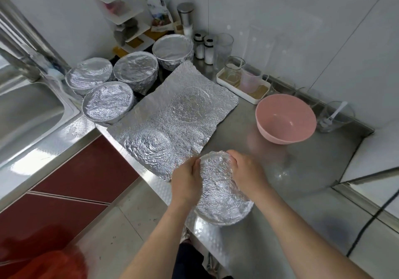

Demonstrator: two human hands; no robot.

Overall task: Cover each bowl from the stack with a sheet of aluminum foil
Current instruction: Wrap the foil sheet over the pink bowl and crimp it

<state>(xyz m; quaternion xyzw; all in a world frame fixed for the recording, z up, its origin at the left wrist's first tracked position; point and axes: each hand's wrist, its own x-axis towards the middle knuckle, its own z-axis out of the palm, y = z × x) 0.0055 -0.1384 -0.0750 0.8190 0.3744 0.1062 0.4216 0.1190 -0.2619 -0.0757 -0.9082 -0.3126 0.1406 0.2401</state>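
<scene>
A stainless steel bench [291, 192] runs into a corner between white walls [323, 30], with a sink [26, 114] set in at its left end and dark red cabinet fronts [86, 170] below. Near the back left of the bench, beside the sink, four foil-wrapped bowls [108, 103] stand close together. A loose foil sheet [172, 114] lies flat across the middle, crinkled and bearing two round impressions. A pink bowl [285, 118] stands uncovered towards the right edge. Against the back wall are a white tray [235, 91] of glassware and two shakers [204, 47].

At the front edge of the bench sits the foil-topped bowl [218, 190], just beside the near corner of the loose sheet. The left hand [186, 183] curls its fingers over the bowl's left rim, pressing the foil down. The right hand [246, 170] grips the far right rim the same way, fingers bent over the edge.
</scene>
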